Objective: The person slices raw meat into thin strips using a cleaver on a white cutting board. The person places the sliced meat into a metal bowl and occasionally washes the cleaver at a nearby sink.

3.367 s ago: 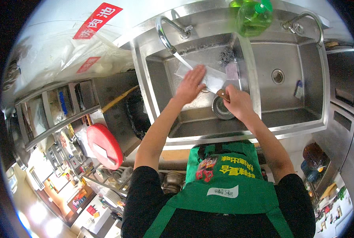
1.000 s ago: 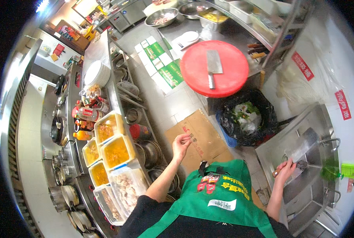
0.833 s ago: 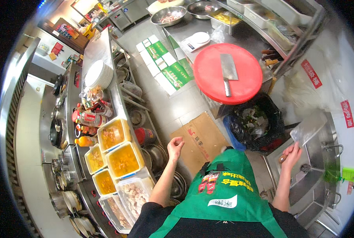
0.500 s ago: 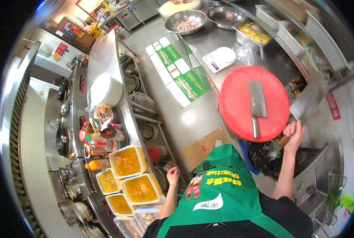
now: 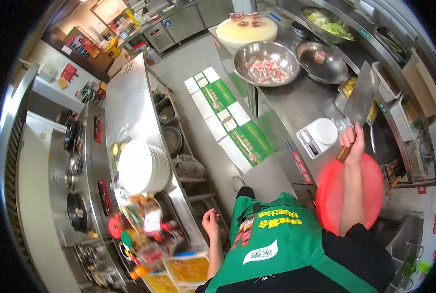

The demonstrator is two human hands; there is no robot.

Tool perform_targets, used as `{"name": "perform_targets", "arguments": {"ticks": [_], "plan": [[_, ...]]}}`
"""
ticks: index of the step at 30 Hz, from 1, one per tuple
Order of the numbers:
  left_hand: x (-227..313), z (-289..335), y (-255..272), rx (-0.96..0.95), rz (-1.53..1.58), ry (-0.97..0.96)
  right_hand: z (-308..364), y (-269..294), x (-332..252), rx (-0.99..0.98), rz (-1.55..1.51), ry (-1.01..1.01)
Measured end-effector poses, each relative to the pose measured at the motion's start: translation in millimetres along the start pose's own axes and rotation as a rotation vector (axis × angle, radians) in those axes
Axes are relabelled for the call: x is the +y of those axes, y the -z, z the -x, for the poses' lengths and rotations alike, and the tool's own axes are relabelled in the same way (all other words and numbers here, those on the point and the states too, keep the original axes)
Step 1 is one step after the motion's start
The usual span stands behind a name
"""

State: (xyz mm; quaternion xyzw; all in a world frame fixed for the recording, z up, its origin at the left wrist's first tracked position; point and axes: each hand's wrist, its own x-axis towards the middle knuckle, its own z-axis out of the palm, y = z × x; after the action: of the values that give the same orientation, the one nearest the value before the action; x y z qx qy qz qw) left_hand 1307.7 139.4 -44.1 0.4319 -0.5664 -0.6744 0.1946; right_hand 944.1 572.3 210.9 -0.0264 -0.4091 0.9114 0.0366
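My right hand [image 5: 351, 144] grips the brown wooden handle of a cleaver [image 5: 362, 95]. Its broad grey blade points up and away, over the counter beside a white kitchen scale [image 5: 317, 137]. Under my right forearm lies a round red cutting board [image 5: 328, 195], partly covered by the arm. The second cleaver, which lay on that board earlier, does not show now. Low at my left side, my left hand [image 5: 211, 222] hangs with loosely curled fingers and nothing visible in it, near the left counter's edge.
On the right counter are a steel bowl of sliced meat [image 5: 266, 63], another steel bowl [image 5: 321, 62] and a pale round board [image 5: 247, 31] with meat. Green-and-white cartons [image 5: 227, 119] line the aisle floor. Stacked plates [image 5: 142, 166], bottles and tubs [image 5: 187, 270] occupy the left counter.
My body has moved forward along the aisle. My right hand has carried the wooden-handled cleaver past the red board, raising its blade over the counter. The left hand stays low and curled.
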Motion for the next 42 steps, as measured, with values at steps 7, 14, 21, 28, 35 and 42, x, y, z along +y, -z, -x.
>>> {"name": "perform_targets", "arguments": {"ticks": [7,14,21,28,35,42], "plan": [[179,-239,-119,-0.382,-0.252,-0.281,-78,-106,54,0.172,0.030,-0.006],[292,-425,-258,-0.580,-0.265,-0.368,-166,-185,126,0.275,0.327,0.033],[298,-544,-355,-0.762,-0.436,-0.287,-320,-220,225,0.316,0.350,-0.121],[410,-648,-495,-0.926,-0.797,-0.582,-504,-265,315,0.415,0.300,-0.137],[476,-743,-741,-1.224,-0.741,-1.148,-585,-276,407,0.563,1.146,0.003],[451,-803,-959,-1.628,-0.705,-1.536,-597,-304,427,0.638,1.373,-0.175]]}}
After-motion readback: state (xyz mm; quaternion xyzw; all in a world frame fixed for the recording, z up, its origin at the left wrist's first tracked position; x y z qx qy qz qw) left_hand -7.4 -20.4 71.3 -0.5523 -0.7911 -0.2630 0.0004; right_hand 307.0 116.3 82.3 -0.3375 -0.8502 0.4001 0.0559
